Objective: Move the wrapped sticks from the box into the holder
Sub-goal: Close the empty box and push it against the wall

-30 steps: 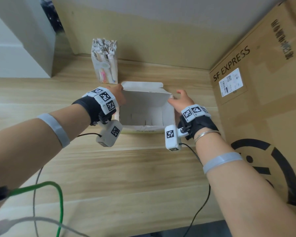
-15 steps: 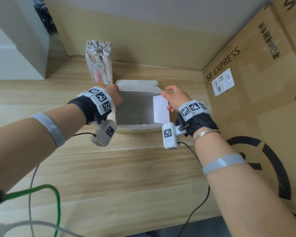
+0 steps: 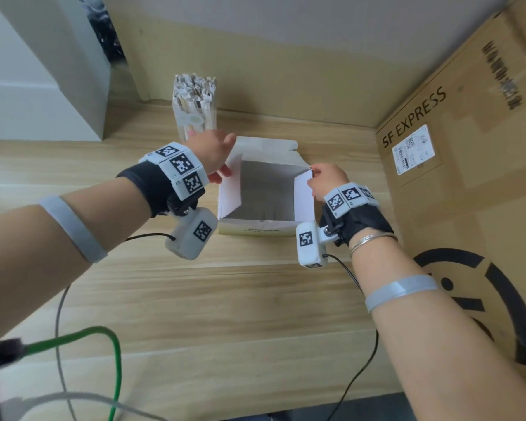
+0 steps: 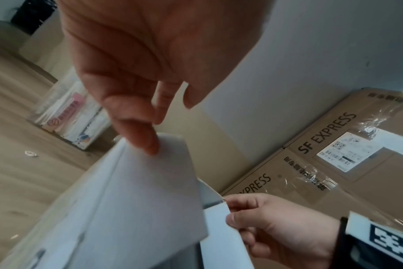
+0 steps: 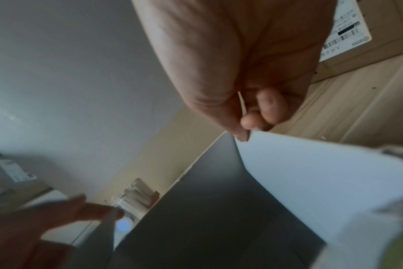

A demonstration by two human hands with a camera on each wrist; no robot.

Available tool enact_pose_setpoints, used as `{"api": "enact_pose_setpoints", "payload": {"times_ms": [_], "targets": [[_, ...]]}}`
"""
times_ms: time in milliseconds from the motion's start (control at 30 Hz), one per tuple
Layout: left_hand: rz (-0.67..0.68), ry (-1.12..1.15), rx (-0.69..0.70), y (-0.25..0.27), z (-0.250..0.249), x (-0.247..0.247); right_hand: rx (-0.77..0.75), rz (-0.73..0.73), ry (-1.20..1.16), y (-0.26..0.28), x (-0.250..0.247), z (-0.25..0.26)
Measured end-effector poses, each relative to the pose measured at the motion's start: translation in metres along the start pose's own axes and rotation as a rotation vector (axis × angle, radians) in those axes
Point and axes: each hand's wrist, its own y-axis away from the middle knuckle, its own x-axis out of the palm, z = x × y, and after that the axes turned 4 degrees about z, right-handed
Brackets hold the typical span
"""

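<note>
1. Left hand (image 3: 213, 153): fingertips pinch the left flap of the small white cardboard box (image 3: 266, 189).
2. Right hand (image 3: 328, 180): thumb and fingers pinch the right flap, held upright.
3. Box: open-topped, on the light wooden table (image 3: 225, 299); grey interior, bottom in shadow, contents hard to make out.
4. Clear plastic holder (image 3: 195, 117): just far-left of the box, packed with upright paper-wrapped sticks (image 3: 195, 86); base hidden by the left hand.
5. Brown shipping carton (image 3: 468, 177): right, cut off.

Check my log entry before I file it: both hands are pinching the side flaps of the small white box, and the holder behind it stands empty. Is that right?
Not quite. The holder is not empty: the head view shows it packed with wrapped sticks. The rest holds: the left hand and the right hand each pinch a side flap of the white box.
</note>
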Motion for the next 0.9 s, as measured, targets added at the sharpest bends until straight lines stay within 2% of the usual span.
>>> {"api": "enact_pose_setpoints", "payload": {"times_ms": [133,300,500,667,900], "targets": [[0.025,-0.107,0.017,0.0,0.01,0.013,-0.013,0.059,-0.046,-0.004,-0.002,-0.003],[0.092,0.057,-0.149,-0.012,0.024,0.016,0.03,0.11,-0.263,-0.006,-0.006,-0.006],[0.195,0.089,-0.127,-0.022,0.025,0.011,0.064,0.21,-0.368,-0.004,-0.015,-0.005],[0.27,0.165,-0.161,-0.024,0.028,0.005,0.034,0.28,-0.533,0.0,-0.019,-0.01],[0.251,0.223,-0.115,-0.026,0.029,0.006,-0.074,0.253,-0.735,0.006,-0.024,-0.017]]}}
